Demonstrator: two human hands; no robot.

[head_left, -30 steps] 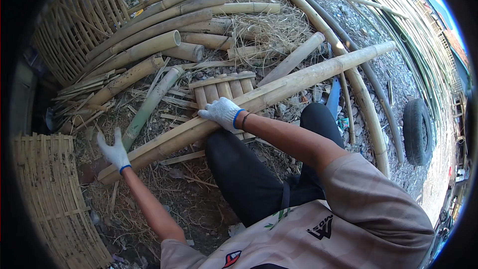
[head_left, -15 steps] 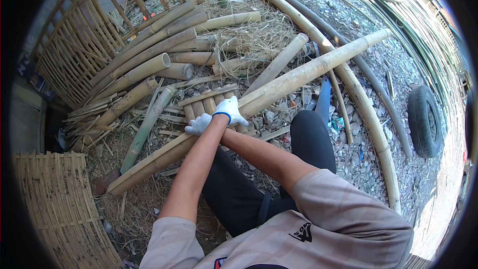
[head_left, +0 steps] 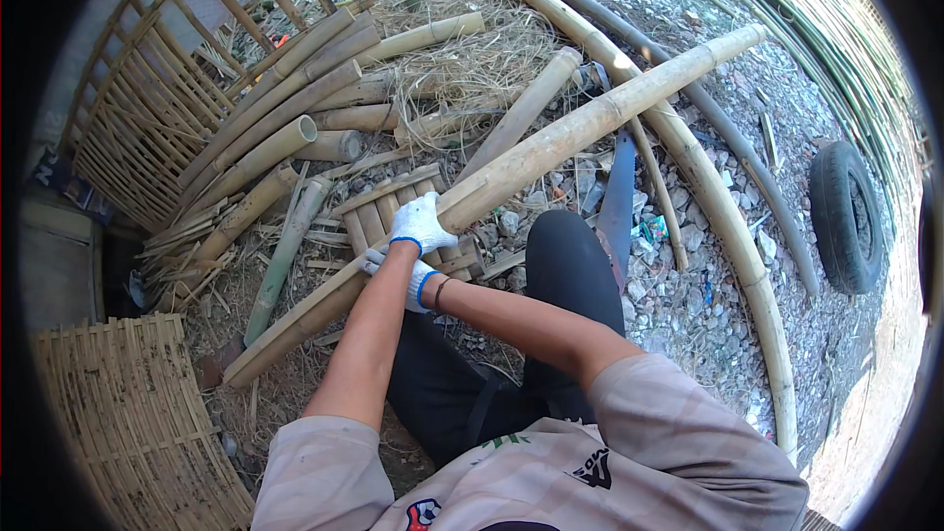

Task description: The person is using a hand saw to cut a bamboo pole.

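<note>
A long, thick bamboo pole [head_left: 600,123] slants across in front of me, from near lower left to far upper right. Its near stretch shows a flat, lengthwise-cut edge. My left hand [head_left: 423,223], in a white knit glove with a blue cuff, is closed over the pole at mid-length. My forearms cross, the left over the right. Under the left wrist, my gloved right hand [head_left: 408,280] curls onto the pole just nearer me; the left forearm hides much of it. Beneath the pole lies a small slatted bamboo rack [head_left: 388,199], next to the left hand.
Cut bamboo lengths [head_left: 270,147] are piled at left against a bamboo fence [head_left: 138,128]. A greenish bamboo piece [head_left: 285,261] lies near a woven bamboo panel [head_left: 128,413]. At right are a curved pole [head_left: 742,256], a tyre [head_left: 846,218] and rubble. A blue-grey flat piece [head_left: 617,202] lies beyond my knee.
My view has shifted slightly. My right hand has drawn back toward me, so its glove cuff now shows beside the left forearm. The left hand stays on the pole, which has shifted slightly.
</note>
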